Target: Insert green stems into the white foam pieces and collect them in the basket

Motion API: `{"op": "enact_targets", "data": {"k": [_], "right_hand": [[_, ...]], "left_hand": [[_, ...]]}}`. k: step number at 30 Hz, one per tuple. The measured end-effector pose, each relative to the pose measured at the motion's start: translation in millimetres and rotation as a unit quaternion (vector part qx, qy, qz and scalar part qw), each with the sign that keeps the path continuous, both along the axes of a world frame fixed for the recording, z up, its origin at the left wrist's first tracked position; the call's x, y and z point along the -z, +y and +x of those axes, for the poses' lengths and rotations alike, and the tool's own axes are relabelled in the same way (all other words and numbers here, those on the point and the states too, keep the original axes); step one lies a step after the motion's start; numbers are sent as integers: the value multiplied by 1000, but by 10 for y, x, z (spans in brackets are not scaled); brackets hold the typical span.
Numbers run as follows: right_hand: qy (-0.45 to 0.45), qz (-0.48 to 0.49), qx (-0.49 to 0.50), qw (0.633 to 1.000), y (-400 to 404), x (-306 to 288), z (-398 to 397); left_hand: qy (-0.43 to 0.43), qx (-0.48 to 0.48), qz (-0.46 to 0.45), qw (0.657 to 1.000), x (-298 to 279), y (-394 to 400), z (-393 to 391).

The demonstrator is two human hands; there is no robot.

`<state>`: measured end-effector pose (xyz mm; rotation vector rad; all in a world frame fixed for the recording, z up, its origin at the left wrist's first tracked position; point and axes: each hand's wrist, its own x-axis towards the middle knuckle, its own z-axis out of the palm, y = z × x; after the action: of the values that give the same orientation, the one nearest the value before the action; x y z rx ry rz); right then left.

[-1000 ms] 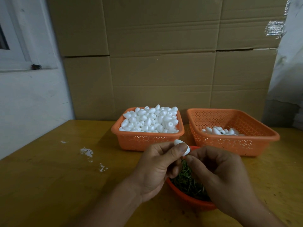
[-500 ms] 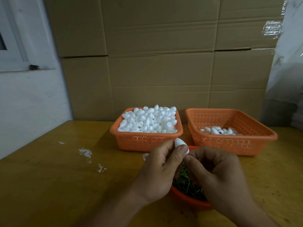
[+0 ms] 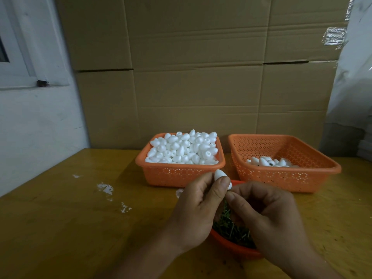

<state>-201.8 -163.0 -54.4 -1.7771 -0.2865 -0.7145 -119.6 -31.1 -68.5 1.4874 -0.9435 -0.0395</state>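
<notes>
orange baskets (image 3: 180,172), two; left hand (image 3: 198,208) pinches one foam piece (image 3: 220,177).

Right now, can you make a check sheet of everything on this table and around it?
Surface: wooden table with white crumbs.
Job's things: full basket heaped with foam pieces; right basket holding a few pieces; orange bowl of green stems.
Clutter: nothing seen besides the crumbs.
Grippers: left hand pinches one foam piece; right hand has curled fingertips at its lower end, stem not visible.
Cables: nothing seen.
Surroundings: cardboard boxes behind, white wall and window frame at left.
</notes>
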Motion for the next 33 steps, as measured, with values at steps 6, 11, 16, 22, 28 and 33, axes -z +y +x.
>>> {"op": "enact_targets", "data": {"k": [6,11,16,22,28,33], "right_hand": [[19,15,16,1000,-25,-48,9],[73,-16,159,984,-373,-103,230],[138,-80,314,936,-925,-193,604],[270,-219,435,831,-1411,-270,961],[379,-287,443,760,-1560,-335,1195],[405,-331,402,752,-1566,-375,1246]], "left_hand": [[21,2,1,1000,-16,-5,-28],[44,-16,-7,999,20,-14,-7],[46,-10,-5,999,46,-14,-2],[43,-5,-1,999,60,-11,-9],[28,-16,11,999,64,7,7],[23,-24,19,999,65,10,5]]}}
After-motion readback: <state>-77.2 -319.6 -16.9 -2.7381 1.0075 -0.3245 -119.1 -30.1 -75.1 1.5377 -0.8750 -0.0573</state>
